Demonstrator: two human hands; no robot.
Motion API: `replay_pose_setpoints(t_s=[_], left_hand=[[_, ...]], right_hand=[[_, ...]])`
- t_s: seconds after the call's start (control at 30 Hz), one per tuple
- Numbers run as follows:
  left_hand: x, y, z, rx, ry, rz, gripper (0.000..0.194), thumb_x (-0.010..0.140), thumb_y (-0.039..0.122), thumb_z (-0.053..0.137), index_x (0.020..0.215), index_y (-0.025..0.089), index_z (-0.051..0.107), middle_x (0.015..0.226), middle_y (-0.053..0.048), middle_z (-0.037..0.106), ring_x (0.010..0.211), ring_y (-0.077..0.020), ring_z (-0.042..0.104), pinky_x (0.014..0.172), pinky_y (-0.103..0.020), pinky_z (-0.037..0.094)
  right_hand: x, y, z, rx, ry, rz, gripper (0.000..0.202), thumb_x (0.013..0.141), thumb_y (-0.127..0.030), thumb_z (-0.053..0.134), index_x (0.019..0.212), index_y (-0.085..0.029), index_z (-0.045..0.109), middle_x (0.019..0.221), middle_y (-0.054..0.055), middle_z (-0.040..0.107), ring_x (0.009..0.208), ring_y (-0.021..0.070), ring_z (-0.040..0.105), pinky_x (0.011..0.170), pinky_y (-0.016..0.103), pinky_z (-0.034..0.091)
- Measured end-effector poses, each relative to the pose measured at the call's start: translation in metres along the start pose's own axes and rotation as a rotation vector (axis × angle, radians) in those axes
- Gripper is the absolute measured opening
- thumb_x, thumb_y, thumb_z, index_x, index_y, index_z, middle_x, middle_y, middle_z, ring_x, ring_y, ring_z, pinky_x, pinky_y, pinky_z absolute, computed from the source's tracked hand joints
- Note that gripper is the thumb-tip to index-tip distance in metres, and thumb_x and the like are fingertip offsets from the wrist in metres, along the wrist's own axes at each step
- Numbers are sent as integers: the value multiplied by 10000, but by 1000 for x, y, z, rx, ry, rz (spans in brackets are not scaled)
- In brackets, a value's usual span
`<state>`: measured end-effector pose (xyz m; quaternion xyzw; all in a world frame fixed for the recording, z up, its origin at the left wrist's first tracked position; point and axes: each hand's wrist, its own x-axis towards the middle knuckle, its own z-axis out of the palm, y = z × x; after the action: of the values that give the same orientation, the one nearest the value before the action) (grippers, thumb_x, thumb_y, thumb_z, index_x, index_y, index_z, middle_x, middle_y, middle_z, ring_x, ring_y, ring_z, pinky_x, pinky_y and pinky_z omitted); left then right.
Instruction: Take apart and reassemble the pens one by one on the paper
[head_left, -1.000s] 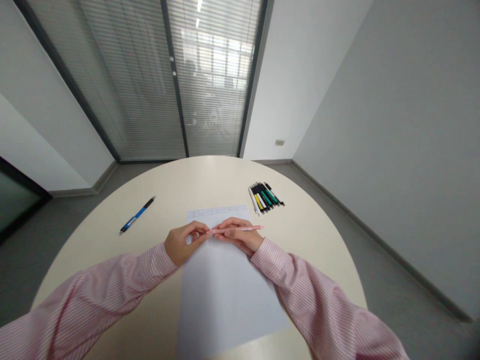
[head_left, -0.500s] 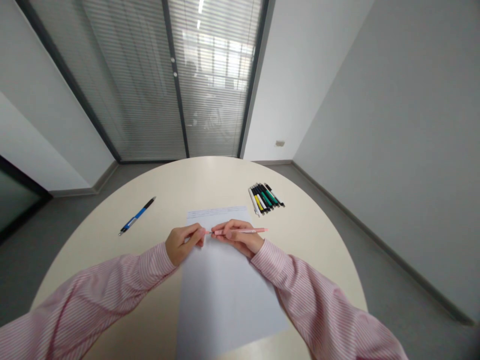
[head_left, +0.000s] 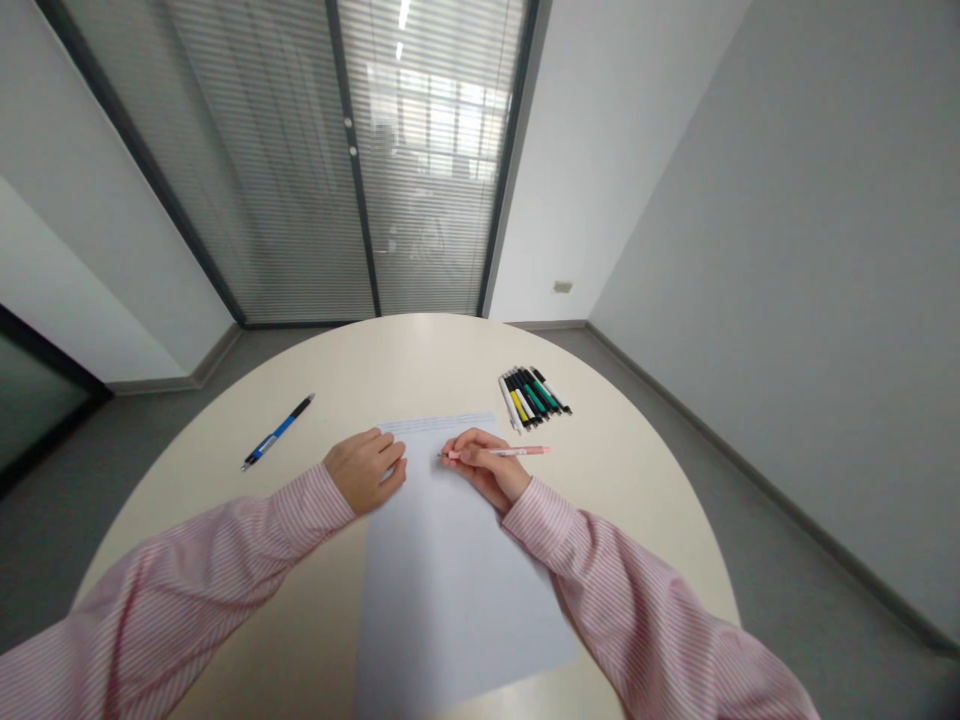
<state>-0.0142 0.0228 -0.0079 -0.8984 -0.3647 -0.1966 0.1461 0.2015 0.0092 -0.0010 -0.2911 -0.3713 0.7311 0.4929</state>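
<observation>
My right hand [head_left: 491, 468] is closed in a writing grip around a slim pink pen [head_left: 529, 451]. Its point is at the left, close above or on the white paper [head_left: 457, 590], and its back end sticks out past the knuckles to the right. Palm down, my left hand [head_left: 366, 470] lies over the paper's upper left edge with fingers stretched out and slightly bent. What may be under that palm is hidden. Lines of small writing [head_left: 439, 422] run along the top of the sheet, too small to read.
On the round cream table [head_left: 420, 360], a blue and black pen [head_left: 277, 432] lies to the left. Several pens [head_left: 534, 398] in black, green, yellow and white lie side by side at the right, beyond my right hand. A glass partition with blinds [head_left: 300, 200] stands behind.
My hands have moved apart. The left was pinching a small pink piece at the pen's tip and now lies flat; the right has shifted slightly right with the pen.
</observation>
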Motion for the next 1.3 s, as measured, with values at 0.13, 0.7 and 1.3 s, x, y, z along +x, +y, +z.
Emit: replay_pose_setpoints(t_s=[0.13,0.7,1.3], left_hand=[[3,3,2,14,-39,11,179,822,211,451,678,168,548,656,-54,537,663,-194,498,631,-318,402],[1,16,-12,-570,240,-109,83,841,214,564,892,170,612,735,-10,644,637,-104,568,601,-207,437],[-18,4,13,-62,246,-18,223,848,161,486,634,154,545,554,-6,543,525,-137,510,538,-268,389]], right_hand=[[-2,-2,0,2,-10,2,116,595,-162,728,671,-161,642,786,27,673,801,143,630,828,287,493],[6,6,-2,-51,-157,57,168,632,-161,746,765,-138,646,873,47,699,799,128,654,810,266,499],[22,17,-10,106,7,-63,65,633,-102,603,662,-146,641,733,20,655,707,103,612,704,191,505]])
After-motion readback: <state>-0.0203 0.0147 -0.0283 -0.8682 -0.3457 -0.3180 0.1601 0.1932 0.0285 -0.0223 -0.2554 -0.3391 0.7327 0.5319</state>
